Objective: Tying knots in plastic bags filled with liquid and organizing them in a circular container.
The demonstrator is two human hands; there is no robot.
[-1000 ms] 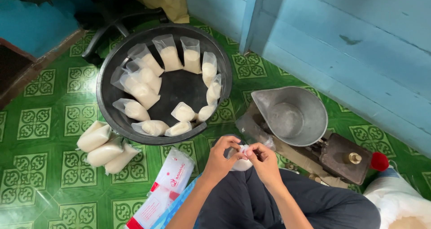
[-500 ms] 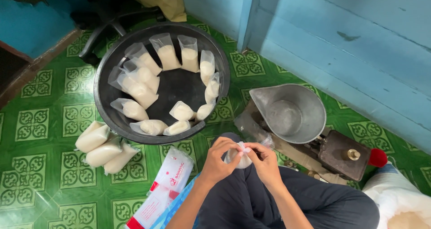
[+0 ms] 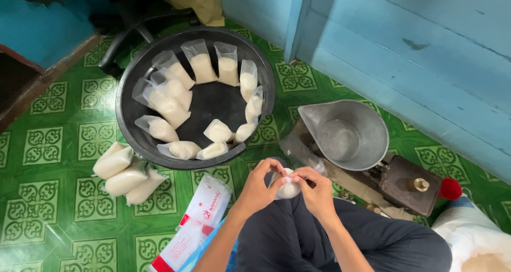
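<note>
- The left hand [image 3: 259,185] has its fingers [image 3: 272,165] curled in tight, the thumb and forefinger pinched on the top of a small clear bag of white grain [image 3: 287,189].
- The right hand [image 3: 315,189] mirrors it: its fingers [image 3: 302,174] are drawn together and clamped on the same bag's neck, so that the tips of both hands meet over the bag.
- The bag sits between the two palms, held just above the person's lap; only its rounded lower part shows, the neck being hidden under the fingertips.
- Both forearms run in from 6 o'clock, over dark trousers [image 3: 298,240].
- At 7 o'clock from the hands, near the left forearm, lies a flat white and red packet [image 3: 194,218] on the green patterned tile floor [image 3: 53,224].
- At 11 o'clock stands a round black basin [image 3: 130,99], with filled bags of the same white grain [image 3: 205,68] leaning round its inner wall and a few lying on its bottom.
- At 9 o'clock, just outside the basin's rim, three more filled bags [image 3: 125,173] lie side by side on the floor.
- At 2 o'clock, near the right hand, is a metal scoop-shaped scale pan [image 3: 343,133] on a dark weighing scale [image 3: 410,184].
- At 4 o'clock, at the picture's edge, is an open white sack [image 3: 471,234].
- A light blue wooden wall [image 3: 404,48] fills the 1 o'clock side.
</note>
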